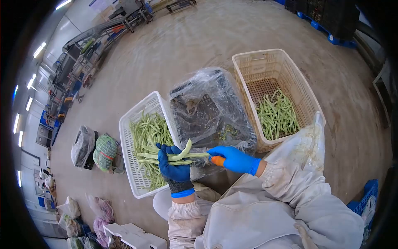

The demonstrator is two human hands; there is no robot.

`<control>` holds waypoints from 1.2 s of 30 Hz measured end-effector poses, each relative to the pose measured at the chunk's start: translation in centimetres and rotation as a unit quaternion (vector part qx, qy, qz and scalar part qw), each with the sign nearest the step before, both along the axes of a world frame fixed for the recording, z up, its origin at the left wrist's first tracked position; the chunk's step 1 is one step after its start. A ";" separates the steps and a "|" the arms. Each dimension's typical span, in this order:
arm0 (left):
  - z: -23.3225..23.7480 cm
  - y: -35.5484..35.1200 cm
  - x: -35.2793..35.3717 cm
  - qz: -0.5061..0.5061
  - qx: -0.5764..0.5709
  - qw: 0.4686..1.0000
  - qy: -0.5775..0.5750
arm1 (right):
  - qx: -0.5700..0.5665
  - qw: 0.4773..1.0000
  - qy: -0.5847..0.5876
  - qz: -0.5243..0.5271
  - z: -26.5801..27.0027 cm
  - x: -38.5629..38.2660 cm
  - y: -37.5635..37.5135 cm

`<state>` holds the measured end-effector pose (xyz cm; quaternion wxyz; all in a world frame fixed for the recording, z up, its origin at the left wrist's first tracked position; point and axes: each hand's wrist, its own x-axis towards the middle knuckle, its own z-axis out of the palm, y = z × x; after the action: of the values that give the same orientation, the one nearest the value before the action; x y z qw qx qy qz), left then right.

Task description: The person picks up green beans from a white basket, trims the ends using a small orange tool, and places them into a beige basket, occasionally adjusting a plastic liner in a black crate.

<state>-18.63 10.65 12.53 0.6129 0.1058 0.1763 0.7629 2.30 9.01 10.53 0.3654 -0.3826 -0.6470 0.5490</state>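
My left hand (pixel 174 166), in a dark blue glove, is closed around several green beans (pixel 180 157) above the right side of a white basket. My right hand (pixel 234 159), in a bright blue glove with orange at a fingertip, pinches the right end of a bean from that bunch. More green beans (pixel 151 133) fill much of the white basket (pixel 125 141). A dark crate lined with clear plastic (pixel 211 103) stands beyond my hands, with small green scraps inside. Farther right, a beige crate (pixel 304 79) holds a smaller pile of beans (pixel 277 116).
Left of the white basket are a green netted bundle (pixel 105 152) and a plastic-wrapped item (pixel 83 146). Filled bags (pixel 101 209) and a white foam box (pixel 134 237) lie lower left. A blue crate (pixel 367 197) is at lower right. Conveyor equipment (pixel 74 62) stands at upper left.
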 end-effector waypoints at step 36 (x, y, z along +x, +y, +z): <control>0.6 0.4 3.4 0.027 0.055 0.998 0.032 | -0.109 0.979 0.125 -0.118 0.2 -4.4 -0.2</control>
<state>-15.21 11.10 13.14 0.5795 0.1588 0.1569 0.7838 -2.11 8.83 10.77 0.4620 -0.4224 -0.4826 0.6126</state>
